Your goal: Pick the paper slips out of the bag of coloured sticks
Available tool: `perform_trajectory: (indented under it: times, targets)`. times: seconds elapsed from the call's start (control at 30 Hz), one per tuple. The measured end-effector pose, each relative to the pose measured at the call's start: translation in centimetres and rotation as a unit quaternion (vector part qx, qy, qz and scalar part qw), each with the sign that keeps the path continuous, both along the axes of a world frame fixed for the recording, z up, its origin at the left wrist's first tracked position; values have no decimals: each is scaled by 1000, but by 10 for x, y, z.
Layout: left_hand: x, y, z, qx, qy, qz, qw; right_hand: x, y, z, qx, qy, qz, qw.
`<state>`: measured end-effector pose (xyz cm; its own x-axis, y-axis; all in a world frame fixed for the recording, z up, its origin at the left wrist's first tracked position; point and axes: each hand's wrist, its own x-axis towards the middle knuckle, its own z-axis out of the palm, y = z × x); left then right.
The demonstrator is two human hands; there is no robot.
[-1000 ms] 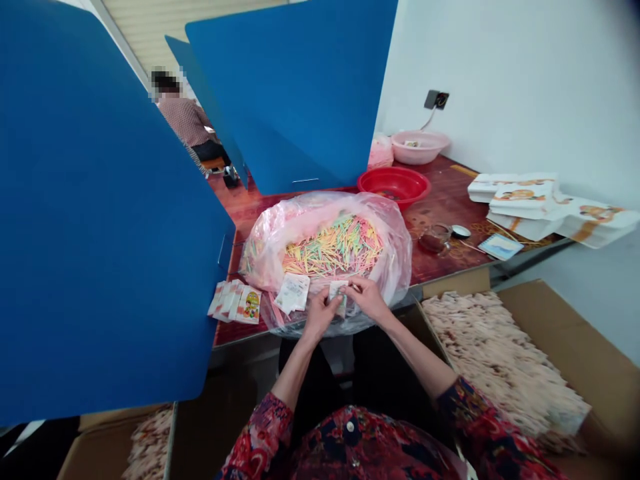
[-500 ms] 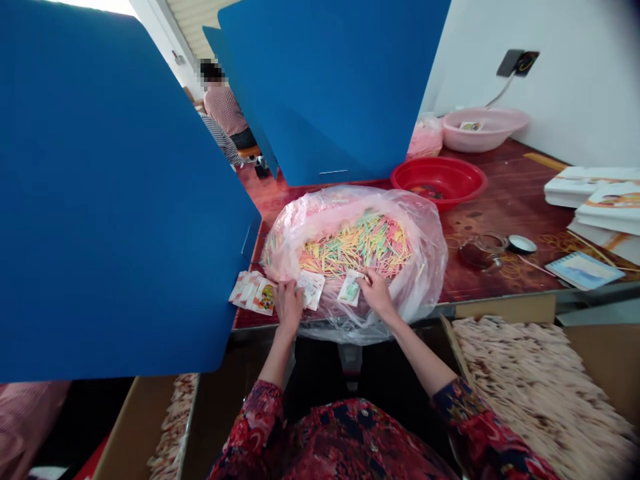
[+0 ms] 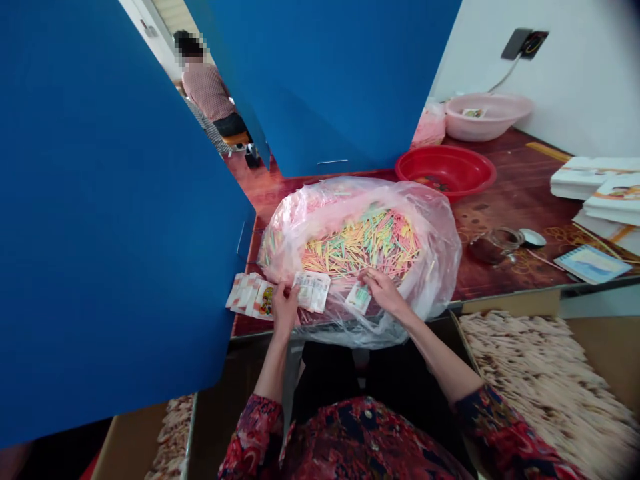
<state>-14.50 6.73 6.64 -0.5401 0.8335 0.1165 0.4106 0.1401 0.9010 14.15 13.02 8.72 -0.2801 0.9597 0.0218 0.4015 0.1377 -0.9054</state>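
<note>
A clear plastic bag (image 3: 435,267) lies spread open in front of me, heaped with thin pastel sticks (image 3: 370,243) in yellow, pink and green. My left hand (image 3: 285,308) is closed in a pinch at the left edge of several small white printed packets (image 3: 314,293), which overlap on the bag's near side. What its fingertips hold is hidden. My right hand (image 3: 384,292) pinches the upper edge of a single white packet with a green print (image 3: 359,298), close to the sticks. Beyond my left hand, more packets with a cartoon print (image 3: 253,297) lie fanned out on the table.
Blue panels (image 3: 100,200) (image 3: 340,87) stand at the left and behind the bag. Right of it are a red basin (image 3: 470,170), a pink basin (image 3: 500,123), a glass jar (image 3: 495,247), and a notepad (image 3: 593,261). A filled carton (image 3: 530,373) sits below. Another person (image 3: 207,90) sits beyond.
My left hand has drawn slightly left off the printed packets, its fingers more curled. My right hand and its packet have shifted a little right. The camera view has also moved slightly.
</note>
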Motion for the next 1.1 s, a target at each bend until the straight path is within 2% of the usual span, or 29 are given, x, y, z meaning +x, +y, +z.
perform_trajectory:
  times: [0.07, 0.2, 0.33, 0.5, 0.67, 0.77, 0.87, 1.0, 1.1]
  targets:
    - [-1, -3, 2, 27, -54, -18, 998, -13, 4, 7, 12, -27, 20, 999]
    - [3, -11, 8, 33, -156, -14, 987, -47, 21, 22, 18, -182, 0, 983]
    - [7, -21, 11, 27, -237, -11, 971, -91, 41, 29, 78, -305, 67, 947]
    - [10, -32, 10, 9, -276, -26, 961, -136, 51, 27, 72, -415, 51, 906]
    - [13, -32, 6, 15, -279, -23, 960, -147, 48, 15, 74, -439, 74, 892]
    - [14, -31, 9, 19, -282, -22, 959, -142, 50, 6, 69, -426, 80, 898]
    - [14, -30, 15, 18, -287, -14, 958, -130, 57, 2, 58, -365, 46, 928]
    - [14, -29, 26, 17, -314, 6, 949, -103, 66, 9, 36, -160, 15, 986]
    - [19, -24, 32, 39, -363, -2, 931, -81, 69, 19, -31, 15, 8, 999]
